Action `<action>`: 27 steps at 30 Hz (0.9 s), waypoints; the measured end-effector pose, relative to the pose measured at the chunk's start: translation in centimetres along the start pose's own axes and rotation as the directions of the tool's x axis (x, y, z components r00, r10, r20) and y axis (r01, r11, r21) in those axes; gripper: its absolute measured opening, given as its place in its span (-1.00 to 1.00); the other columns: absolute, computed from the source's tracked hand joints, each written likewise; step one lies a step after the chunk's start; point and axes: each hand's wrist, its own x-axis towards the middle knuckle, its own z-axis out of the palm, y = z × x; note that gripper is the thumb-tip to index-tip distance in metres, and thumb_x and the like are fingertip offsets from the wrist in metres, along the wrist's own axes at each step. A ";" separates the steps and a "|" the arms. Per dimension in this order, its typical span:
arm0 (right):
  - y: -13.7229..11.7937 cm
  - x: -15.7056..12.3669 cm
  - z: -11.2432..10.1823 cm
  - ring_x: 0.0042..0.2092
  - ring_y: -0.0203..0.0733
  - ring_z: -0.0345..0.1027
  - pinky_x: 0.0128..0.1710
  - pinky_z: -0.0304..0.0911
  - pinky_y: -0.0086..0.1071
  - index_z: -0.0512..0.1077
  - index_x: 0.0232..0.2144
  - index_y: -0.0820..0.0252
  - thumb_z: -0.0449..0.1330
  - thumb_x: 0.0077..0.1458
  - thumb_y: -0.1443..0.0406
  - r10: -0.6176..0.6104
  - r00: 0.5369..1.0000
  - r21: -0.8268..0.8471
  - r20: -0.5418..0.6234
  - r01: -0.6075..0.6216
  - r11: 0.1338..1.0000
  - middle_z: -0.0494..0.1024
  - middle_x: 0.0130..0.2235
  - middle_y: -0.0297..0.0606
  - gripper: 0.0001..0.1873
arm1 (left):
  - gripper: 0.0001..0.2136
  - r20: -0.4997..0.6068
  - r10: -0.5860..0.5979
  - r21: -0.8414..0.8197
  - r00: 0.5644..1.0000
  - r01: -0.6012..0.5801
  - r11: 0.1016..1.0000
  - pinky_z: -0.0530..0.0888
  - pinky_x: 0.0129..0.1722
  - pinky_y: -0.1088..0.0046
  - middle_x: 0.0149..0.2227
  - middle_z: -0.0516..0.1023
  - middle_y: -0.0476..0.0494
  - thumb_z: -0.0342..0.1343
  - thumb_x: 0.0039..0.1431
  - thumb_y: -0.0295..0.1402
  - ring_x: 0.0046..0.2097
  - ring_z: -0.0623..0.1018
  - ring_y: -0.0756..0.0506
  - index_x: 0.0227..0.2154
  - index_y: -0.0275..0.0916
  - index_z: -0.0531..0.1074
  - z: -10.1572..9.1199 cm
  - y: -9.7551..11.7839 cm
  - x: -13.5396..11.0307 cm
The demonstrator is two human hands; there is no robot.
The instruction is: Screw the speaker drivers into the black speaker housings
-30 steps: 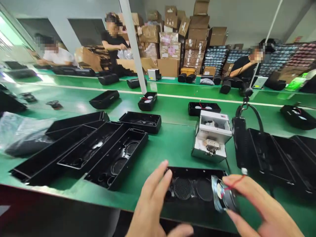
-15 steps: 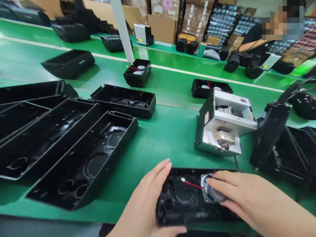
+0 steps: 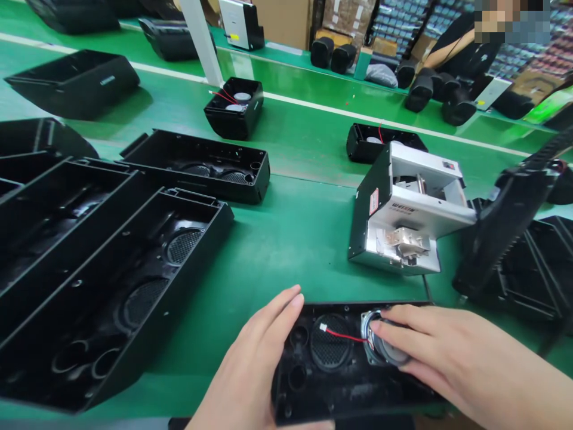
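Observation:
A black speaker housing (image 3: 340,388) lies open side up at the front of the green bench. My left hand (image 3: 259,352) grips its left end, thumb along the near edge and fingers at the far edge. Over the housing's right part, my right hand (image 3: 439,346) has its fingers closed around a round speaker driver (image 3: 373,340) with a square metal frame. A red wire (image 3: 344,335) with a white plug runs left from the driver across a round mesh grille (image 3: 330,343). My right palm hides the housing's right end.
Several open black housings (image 3: 147,286) stand at the left. A silver and black machine (image 3: 403,209) sits beyond my hands, beside a black tool in a holder (image 3: 505,227). Housings with drivers (image 3: 237,107) rest farther back. Across the bench is another person (image 3: 465,54).
The view has shifted, so the left housings appear lower and farther left. Both hands keep their hold on the housing and the driver, which stays over the same spot.

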 end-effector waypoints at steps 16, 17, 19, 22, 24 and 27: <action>-0.3 -0.8 0.9 0.08 0.01 0.65 -0.11 0.70 -0.02 0.34 0.36 0.06 0.09 0.44 0.36 0.047 0.998 0.098 0.038 -0.051 0.994 0.66 0.18 -0.27 -0.50 | 0.01 0.005 -0.041 0.006 0.999 0.041 0.999 0.62 0.35 -0.01 0.55 0.33 -0.40 0.31 0.31 0.25 0.48 0.47 -0.43 0.62 -0.10 0.03 0.0 0.4 -0.4; -0.3 -0.9 0.9 0.09 0.02 0.64 -0.10 0.70 -0.02 0.32 0.38 0.05 0.11 0.43 0.37 0.061 0.997 0.114 0.049 -0.067 0.991 0.65 0.20 -0.26 -0.48 | 0.00 0.005 -0.047 0.005 0.999 0.047 0.999 0.61 0.36 -0.03 0.55 0.33 -0.41 0.31 0.32 0.23 0.49 0.46 -0.44 0.61 -0.11 0.04 0.0 0.4 -0.5; -0.4 -1.1 1.1 0.12 0.07 0.63 -0.12 0.70 -0.02 0.30 0.39 0.05 0.15 0.41 0.39 0.085 0.995 0.136 0.055 -0.092 0.986 0.63 0.22 -0.22 -0.45 | -0.03 0.006 -0.051 -0.003 0.999 0.051 0.999 0.60 0.37 -0.05 0.54 0.33 -0.41 0.32 0.33 0.18 0.49 0.45 -0.43 0.61 -0.11 0.04 0.0 0.5 -0.5; -0.6 -1.0 1.2 0.12 0.15 0.62 -0.16 0.69 -0.01 0.29 0.38 0.09 0.23 0.36 0.41 0.094 0.994 0.151 0.061 -0.102 0.983 0.62 0.21 -0.11 -0.40 | -0.02 0.017 -0.066 -0.009 0.998 0.066 0.998 0.58 0.39 -0.08 0.55 0.33 -0.37 0.36 0.32 0.13 0.50 0.43 -0.44 0.61 -0.07 0.03 -0.1 0.6 -0.4; -0.6 -0.8 1.2 0.11 0.18 0.61 -0.13 0.69 0.02 0.30 0.38 0.12 0.29 0.34 0.41 0.090 0.994 0.156 0.067 -0.099 0.983 0.62 0.18 -0.08 -0.38 | -0.03 0.033 -0.085 -0.008 0.996 0.085 0.996 0.55 0.41 -0.11 0.56 0.31 -0.35 0.37 0.32 0.08 0.52 0.41 -0.45 0.62 -0.05 0.01 -0.2 0.5 -0.3; -0.6 -0.5 1.3 0.09 0.19 0.59 -0.09 0.68 0.07 0.32 0.36 0.11 0.37 0.33 0.39 0.094 0.994 0.161 0.057 -0.103 0.982 0.61 0.16 -0.09 -0.38 | -0.01 0.043 -0.096 -0.014 0.994 0.096 0.995 0.51 0.44 -0.16 0.58 0.27 -0.34 0.39 0.31 0.03 0.53 0.38 -0.47 0.63 -0.03 -0.02 -0.2 0.4 -0.3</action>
